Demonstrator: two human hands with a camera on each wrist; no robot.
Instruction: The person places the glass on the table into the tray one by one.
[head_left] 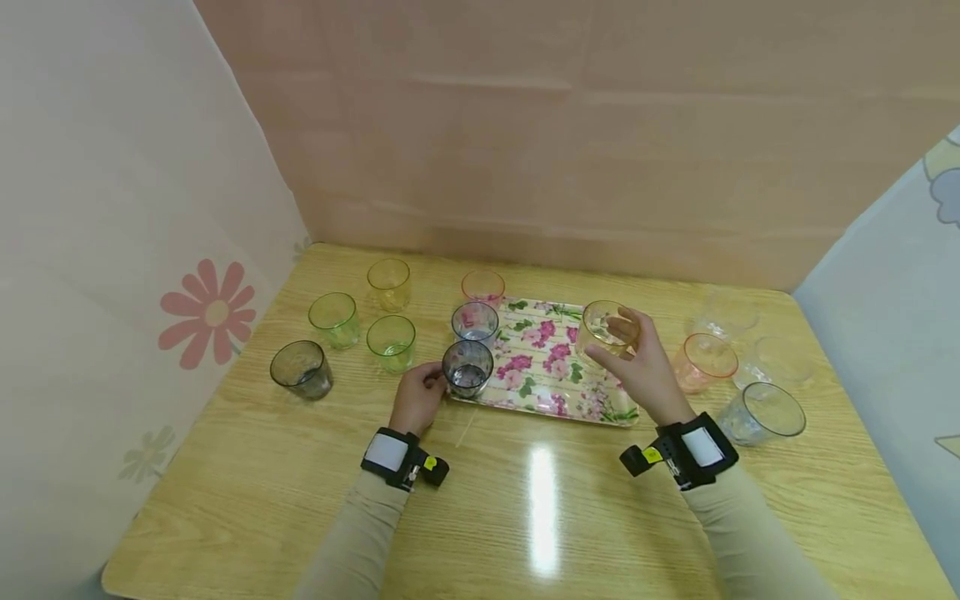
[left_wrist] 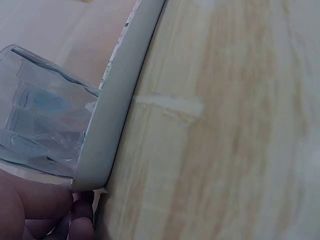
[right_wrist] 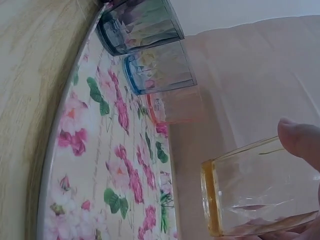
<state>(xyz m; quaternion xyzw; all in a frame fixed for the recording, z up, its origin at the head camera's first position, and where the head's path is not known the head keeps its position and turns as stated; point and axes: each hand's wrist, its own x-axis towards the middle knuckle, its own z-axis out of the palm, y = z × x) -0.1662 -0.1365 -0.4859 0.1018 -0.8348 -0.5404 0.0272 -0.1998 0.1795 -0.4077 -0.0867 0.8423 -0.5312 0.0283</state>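
My right hand [head_left: 641, 362] grips a clear yellow glass [head_left: 602, 332] over the right part of the floral tray [head_left: 551, 408]. In the right wrist view the yellow glass [right_wrist: 260, 195] lies between thumb and fingers, its amber base apart from the tray. My left hand [head_left: 417, 396] pinches the tray's near left corner with curled fingers, beside a dark grey glass [head_left: 468, 375]; part of this grip is hidden. Behind that glass, along the tray's left side, stand a bluish glass [head_left: 475, 322] and a pink glass [head_left: 483, 287].
Left of the tray are a yellow glass [head_left: 390, 287], green glasses [head_left: 335, 321] [head_left: 392, 346] and a dark glass [head_left: 303, 372]. On the right stand a pink glass [head_left: 703, 364], clear glasses [head_left: 776, 362] [head_left: 726, 315] and a dark-rimmed glass [head_left: 759, 417]. Walls enclose the wooden table [head_left: 480, 517].
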